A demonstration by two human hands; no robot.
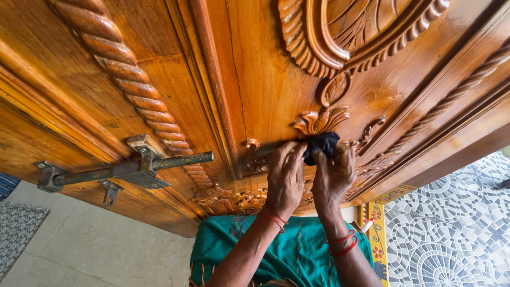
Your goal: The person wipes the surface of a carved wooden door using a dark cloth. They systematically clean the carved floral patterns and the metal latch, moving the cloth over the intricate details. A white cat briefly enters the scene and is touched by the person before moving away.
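pressing a dark cloth (321, 143) against the carved wooden door (265, 79), my right hand (333, 178) pinches it tight. my left hand (285, 178) grips its edge too.

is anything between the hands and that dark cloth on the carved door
Nothing visible. Both the left hand and right hand already pinch the dark cloth, pressing it against the carved wooden door.

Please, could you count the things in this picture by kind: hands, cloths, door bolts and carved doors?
hands: 2, left hand and right hand
dark cloth: 1
metal sliding bolt: 1
carved wooden door: 1
Total: 5
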